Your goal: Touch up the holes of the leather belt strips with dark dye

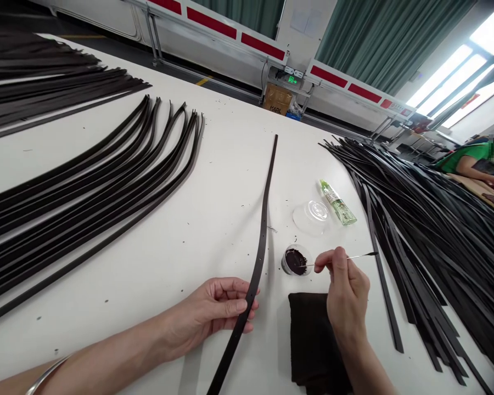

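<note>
Left hand point(222, 306) — fingers curled closed — grips a dark leather strap point(260, 241). Right hand point(348, 291) pinches a thin stick point(356, 257), just beside a cup of dark paste point(295, 261).

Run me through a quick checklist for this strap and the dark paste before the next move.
1. Strap in hand: ok. The left hand holds the dark leather strap.
2. Applicator in hand: ok. The right hand pinches the thin applicator, its tip dark.
3. Paste open: ok. The cup of dark paste is uncovered, with a clear lid lying beyond it.
4. Cloth at hand: ok. The black cloth lies below the right hand.
5. Applicator tip clear of the loose straps: cannot tell; it ends right at their edge.
</note>
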`<state>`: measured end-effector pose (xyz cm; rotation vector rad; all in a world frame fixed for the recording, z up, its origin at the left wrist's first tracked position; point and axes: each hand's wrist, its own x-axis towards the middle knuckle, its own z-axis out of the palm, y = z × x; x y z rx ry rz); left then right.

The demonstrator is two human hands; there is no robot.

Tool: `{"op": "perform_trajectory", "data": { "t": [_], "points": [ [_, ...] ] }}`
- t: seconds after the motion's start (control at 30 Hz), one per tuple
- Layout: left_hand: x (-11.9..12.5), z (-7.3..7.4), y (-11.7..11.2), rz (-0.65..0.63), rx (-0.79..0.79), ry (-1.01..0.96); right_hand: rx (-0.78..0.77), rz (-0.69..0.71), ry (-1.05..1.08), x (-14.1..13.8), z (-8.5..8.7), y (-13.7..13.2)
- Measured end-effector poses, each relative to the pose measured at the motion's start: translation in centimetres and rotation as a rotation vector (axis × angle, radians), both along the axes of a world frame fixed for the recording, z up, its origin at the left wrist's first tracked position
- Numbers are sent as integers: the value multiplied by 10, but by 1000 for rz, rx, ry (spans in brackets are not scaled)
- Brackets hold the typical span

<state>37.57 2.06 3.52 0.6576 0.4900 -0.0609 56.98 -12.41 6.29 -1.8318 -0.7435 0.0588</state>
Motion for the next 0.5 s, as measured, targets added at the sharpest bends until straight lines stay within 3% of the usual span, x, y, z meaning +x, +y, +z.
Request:
{"op": "perform_trajectory", "data": {
  "t": [0.1, 0.2, 0.3, 0.5],
  "points": [
    [0, -1, 0, -8, -3, -26, 122, 56, 244, -10, 0, 4],
    [1, -3, 0, -2, -7, -74, 178, 114, 319, -22, -2, 7],
    [2, -5, -2, 14, -10, -117, 170, 179, 182, -35, -3, 5],
    [2, -5, -3, 9, -35, -103, 173, 440, -311, -49, -2, 2]
  ]
}}
